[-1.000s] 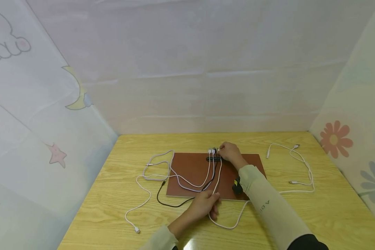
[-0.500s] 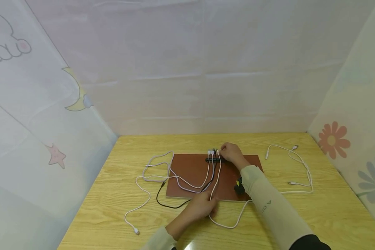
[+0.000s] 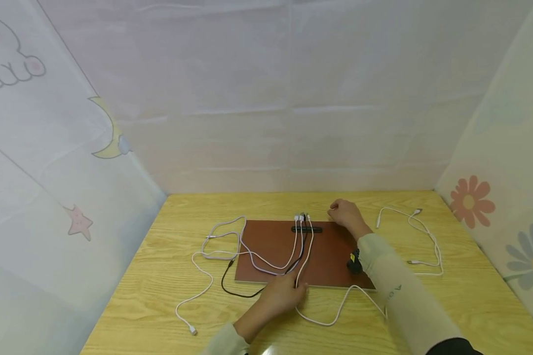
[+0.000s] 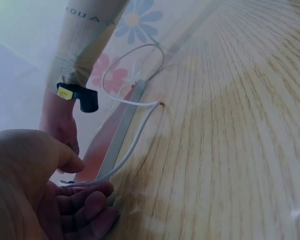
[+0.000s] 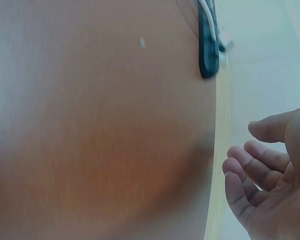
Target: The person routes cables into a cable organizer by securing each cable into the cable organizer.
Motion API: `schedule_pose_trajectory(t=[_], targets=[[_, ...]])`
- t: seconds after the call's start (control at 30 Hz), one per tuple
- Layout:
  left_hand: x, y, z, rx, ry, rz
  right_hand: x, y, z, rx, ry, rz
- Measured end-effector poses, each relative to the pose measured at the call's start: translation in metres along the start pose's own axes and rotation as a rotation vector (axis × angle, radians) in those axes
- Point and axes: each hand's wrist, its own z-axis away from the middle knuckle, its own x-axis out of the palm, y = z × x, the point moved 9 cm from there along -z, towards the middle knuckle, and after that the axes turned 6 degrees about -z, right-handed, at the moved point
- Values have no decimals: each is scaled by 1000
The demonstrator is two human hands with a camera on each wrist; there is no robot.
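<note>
A slim black USB hub (image 3: 317,230) lies near the far edge of the brown board (image 3: 337,254). Several cable plugs (image 3: 299,218) sit side by side along its far side. One white cable (image 3: 311,246) runs from the hub down the board to my left hand (image 3: 279,296) at the near edge. In the left wrist view this cable (image 4: 135,142) passes between the thumb and loosely curled fingers (image 4: 97,200). My right hand (image 3: 347,215) is beyond the board's far right edge, apart from the hub; in the right wrist view its fingers (image 5: 240,170) are bent with nothing between them.
Purple and white cables (image 3: 222,258) loop over the left of the board and table (image 3: 137,296). A black cable end (image 3: 231,264) and a white plug (image 3: 193,330) lie at left. Another white cable (image 3: 436,244) lies at right. Printed walls stand behind and beside the table.
My right hand has let go of the white plug at the hub and moved right, away from it. My left hand has hardly moved, its fingers now less visible under the thumb.
</note>
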Motion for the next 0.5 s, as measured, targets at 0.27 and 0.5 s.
schedule_pose_trajectory(t=[0.27,0.5], targets=[[2,-3,-2,-1,5,33,-32,28,5,21,14,3],[3,-3,-4,12,10,55,-51,49,11,58,22,8]])
